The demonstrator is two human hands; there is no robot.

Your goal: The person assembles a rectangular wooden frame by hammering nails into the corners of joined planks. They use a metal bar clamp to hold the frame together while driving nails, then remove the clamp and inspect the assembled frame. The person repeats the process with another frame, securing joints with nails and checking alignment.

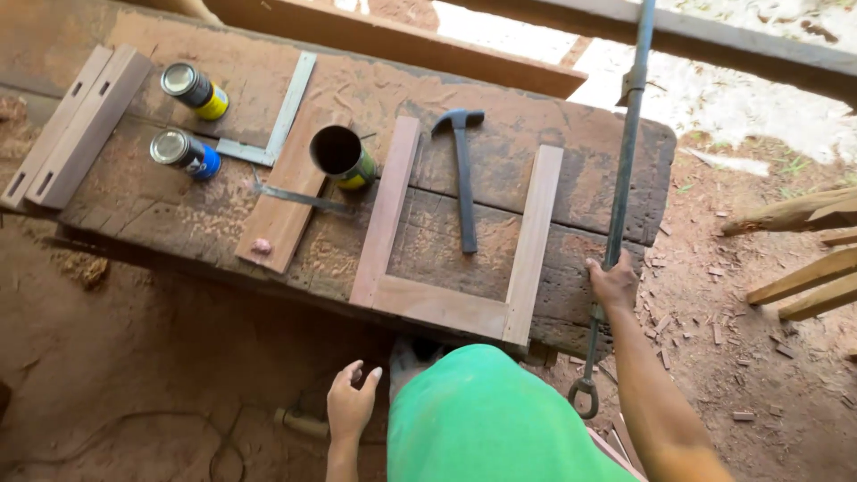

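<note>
My right hand (613,282) grips a long blue-grey metal bar clamp (625,170) that stands nearly upright past the right end of the workbench (571,187). My left hand (351,403) hangs free below the bench's front edge, fingers apart, holding nothing. On the bench lies a U-shaped wooden frame (442,303) made of three joined slats. A hammer (463,174) rests inside the frame, head pointing away from me.
Left of the frame stand an open tin (343,156) on a board (290,192), two closed tins (193,90) (183,152), a metal square (281,116) and two slotted slats (76,125). Wood shavings cover the bench. Timber pieces (803,259) lie on the dirt at right.
</note>
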